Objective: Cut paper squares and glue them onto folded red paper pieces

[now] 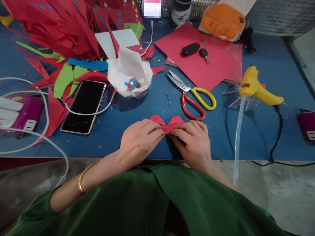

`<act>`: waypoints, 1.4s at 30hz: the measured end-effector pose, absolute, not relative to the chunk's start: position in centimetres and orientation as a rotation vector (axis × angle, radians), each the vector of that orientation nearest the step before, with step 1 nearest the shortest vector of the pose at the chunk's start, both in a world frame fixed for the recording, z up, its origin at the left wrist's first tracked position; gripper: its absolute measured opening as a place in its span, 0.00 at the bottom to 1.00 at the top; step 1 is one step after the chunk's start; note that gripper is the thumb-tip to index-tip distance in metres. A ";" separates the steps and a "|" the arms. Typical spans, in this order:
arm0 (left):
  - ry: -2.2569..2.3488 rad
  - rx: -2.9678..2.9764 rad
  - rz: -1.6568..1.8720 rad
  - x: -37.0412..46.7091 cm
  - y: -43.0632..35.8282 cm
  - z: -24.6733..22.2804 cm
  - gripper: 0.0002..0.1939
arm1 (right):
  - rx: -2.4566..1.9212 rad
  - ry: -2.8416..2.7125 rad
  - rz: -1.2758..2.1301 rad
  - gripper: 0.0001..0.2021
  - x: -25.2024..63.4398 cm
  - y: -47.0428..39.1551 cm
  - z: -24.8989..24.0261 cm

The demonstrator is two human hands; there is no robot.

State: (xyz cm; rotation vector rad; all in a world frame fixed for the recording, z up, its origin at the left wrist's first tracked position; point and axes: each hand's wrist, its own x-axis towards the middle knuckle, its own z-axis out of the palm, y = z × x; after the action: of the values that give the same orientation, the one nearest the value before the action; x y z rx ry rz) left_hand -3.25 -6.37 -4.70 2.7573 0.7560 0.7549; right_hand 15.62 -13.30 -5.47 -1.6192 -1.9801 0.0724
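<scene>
A small piece of folded red paper [166, 127] shows a V-shaped notch along its far edge, near the front of the blue table. My left hand [140, 139] is closed on its left side, fingers pressed together over the paper. From the other side, my right hand [193, 141] pinches the right part between thumb and fingers. The paper's lower parts are hidden under my fingers. Just beyond my right hand lie scissors [188, 95] with one red and one yellow handle, blades apart and pointing away to the left.
A paper-lined bowl [133, 90] holds small coloured bits. Left of it lie a phone [85, 106], a white cable and red paper scraps [61, 29]. Keys [203, 54] rest on red sheets [221, 62]. A yellow glue gun [261, 88] with a glue stick stands at the right.
</scene>
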 end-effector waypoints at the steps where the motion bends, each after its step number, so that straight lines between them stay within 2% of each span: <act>1: 0.763 2.727 0.751 -3.4 -6.3 -4.7 0.07 | -1.637 -1.948 0.098 0.04 15.6 -13.3 -5.4; 8: 0.905 2.485 0.763 -4.0 -5.8 -4.9 0.05 | -1.780 -1.757 0.291 0.01 15.5 -13.2 -5.3; 29: 1.122 2.486 0.554 -4.3 -5.6 -4.0 0.07 | -1.831 -1.719 0.315 0.05 15.7 -12.9 -4.9; 34: 1.167 2.567 0.573 -4.2 -5.5 -4.1 0.06 | -1.838 -1.759 0.205 0.04 15.6 -12.5 -5.1; 42: 1.152 2.487 0.605 -4.4 -5.3 -4.4 0.07 | -1.880 -1.693 0.256 0.05 15.6 -12.6 -5.3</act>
State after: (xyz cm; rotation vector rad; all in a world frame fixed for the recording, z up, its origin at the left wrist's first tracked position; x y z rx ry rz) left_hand -4.39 -5.30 -4.38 2.4873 1.1524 0.6046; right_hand 15.60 -12.60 -5.32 -1.8800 -1.6926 0.2562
